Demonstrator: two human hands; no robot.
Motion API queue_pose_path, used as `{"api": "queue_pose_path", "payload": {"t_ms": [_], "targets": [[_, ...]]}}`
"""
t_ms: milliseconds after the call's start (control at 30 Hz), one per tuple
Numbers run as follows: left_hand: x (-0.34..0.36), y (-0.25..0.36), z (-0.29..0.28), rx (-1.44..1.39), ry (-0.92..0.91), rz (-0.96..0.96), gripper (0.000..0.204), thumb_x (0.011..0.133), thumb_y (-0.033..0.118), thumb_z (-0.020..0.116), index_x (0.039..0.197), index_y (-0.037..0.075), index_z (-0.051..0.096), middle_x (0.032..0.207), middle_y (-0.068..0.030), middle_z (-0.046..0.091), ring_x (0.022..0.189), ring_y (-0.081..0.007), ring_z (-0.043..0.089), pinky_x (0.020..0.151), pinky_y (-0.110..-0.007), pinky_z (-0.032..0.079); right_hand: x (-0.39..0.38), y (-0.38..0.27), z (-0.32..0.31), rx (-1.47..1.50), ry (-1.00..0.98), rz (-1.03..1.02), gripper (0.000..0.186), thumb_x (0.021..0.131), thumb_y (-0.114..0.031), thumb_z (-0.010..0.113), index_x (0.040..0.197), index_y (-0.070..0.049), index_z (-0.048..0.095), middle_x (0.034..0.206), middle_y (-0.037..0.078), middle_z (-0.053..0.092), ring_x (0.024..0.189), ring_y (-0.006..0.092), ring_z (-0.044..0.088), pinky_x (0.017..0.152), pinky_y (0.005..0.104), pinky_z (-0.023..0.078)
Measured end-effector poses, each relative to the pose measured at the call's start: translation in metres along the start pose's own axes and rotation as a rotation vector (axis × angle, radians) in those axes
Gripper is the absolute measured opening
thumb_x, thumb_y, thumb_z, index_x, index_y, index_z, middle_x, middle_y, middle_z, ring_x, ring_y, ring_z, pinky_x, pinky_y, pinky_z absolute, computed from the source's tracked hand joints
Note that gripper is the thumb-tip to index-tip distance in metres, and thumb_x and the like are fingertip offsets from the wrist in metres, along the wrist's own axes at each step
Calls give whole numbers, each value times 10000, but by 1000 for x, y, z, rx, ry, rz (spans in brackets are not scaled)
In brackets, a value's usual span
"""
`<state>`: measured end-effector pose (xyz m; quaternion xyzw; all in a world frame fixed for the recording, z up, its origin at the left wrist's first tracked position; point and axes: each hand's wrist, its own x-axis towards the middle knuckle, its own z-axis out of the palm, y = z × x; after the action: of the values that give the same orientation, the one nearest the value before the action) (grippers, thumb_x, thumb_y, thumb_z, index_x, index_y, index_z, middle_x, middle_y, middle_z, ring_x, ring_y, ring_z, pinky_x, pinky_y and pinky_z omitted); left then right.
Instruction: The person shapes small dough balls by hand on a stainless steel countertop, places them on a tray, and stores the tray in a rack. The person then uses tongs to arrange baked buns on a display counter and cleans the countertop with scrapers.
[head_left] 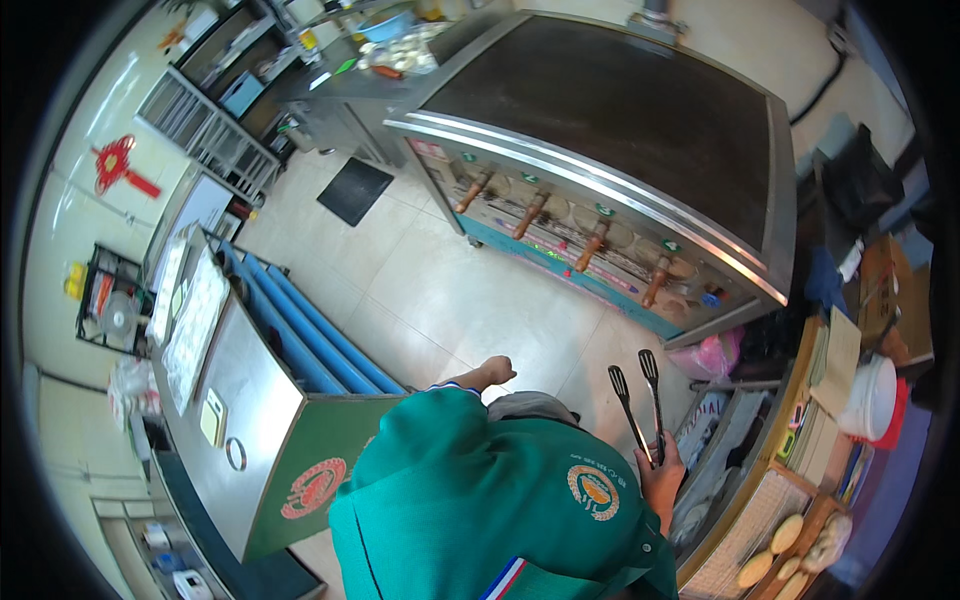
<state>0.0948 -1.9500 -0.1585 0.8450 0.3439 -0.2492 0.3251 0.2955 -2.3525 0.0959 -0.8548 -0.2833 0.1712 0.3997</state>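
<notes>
My right hand is closed round a pair of tongs with black slotted heads and slim metal arms. The tongs point away from me, their two heads spread apart. Out in front of my green jacket, my left hand is held over the tiled floor with its fingers curled in, and I see nothing in it. Beyond both hands stands a large griddle with a dark flat top, a steel rim and several wooden-handled levers along its front. Neither hand touches it.
To the left, a metal-topped counter with blue pipes beside it bears a phone-like device. On the right, a wooden-edged shelf unit holds breads and a white bucket. A black mat lies on the floor.
</notes>
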Motion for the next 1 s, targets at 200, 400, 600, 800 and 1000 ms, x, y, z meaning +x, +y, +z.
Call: {"api": "queue_pose_path", "payload": {"t_ms": [200, 400, 600, 800, 1000], "targets": [[-40, -60, 33, -17, 5, -133, 440, 816, 405, 615, 927, 4, 757, 1032, -240, 709, 1014, -403, 659, 904, -481, 515, 28, -17, 12, -5, -103, -120, 591, 738, -143, 841, 1248, -2, 578, 856, 88, 628, 662, 195, 585, 615, 340, 514], [-60, -68, 51, -119, 91, -136, 423, 809, 386, 627, 938, 3, 753, 990, -247, 712, 973, -409, 670, 875, -486, 523, 38, -36, 26, 27, -262, -128, 623, 745, -158, 844, 1288, -25, 568, 877, 77, 633, 673, 164, 580, 601, 316, 512], [-74, -66, 61, -335, 222, -194, 413, 818, 380, 659, 999, 16, 731, 1019, -227, 716, 982, -395, 671, 876, -469, 525, 55, -57, 38, -45, -346, -259, 606, 748, -159, 843, 1277, -29, 576, 888, 80, 641, 682, 174, 610, 613, 326, 514], [-105, -108, 90, -191, 127, -275, 445, 821, 432, 658, 978, 29, 763, 1049, -235, 710, 1013, -403, 663, 907, -469, 522, 65, -82, 45, -17, -326, -378, 607, 746, -165, 843, 1269, -9, 577, 903, 95, 658, 664, 181, 618, 629, 317, 521], [-91, -108, 77, -107, 3, -221, 470, 823, 443, 662, 988, 15, 760, 1053, -221, 718, 1020, -394, 663, 916, -458, 519, 47, -75, 41, -7, -275, -242, 599, 728, -179, 843, 1248, -32, 585, 941, 108, 667, 666, 206, 644, 627, 329, 544]]}}
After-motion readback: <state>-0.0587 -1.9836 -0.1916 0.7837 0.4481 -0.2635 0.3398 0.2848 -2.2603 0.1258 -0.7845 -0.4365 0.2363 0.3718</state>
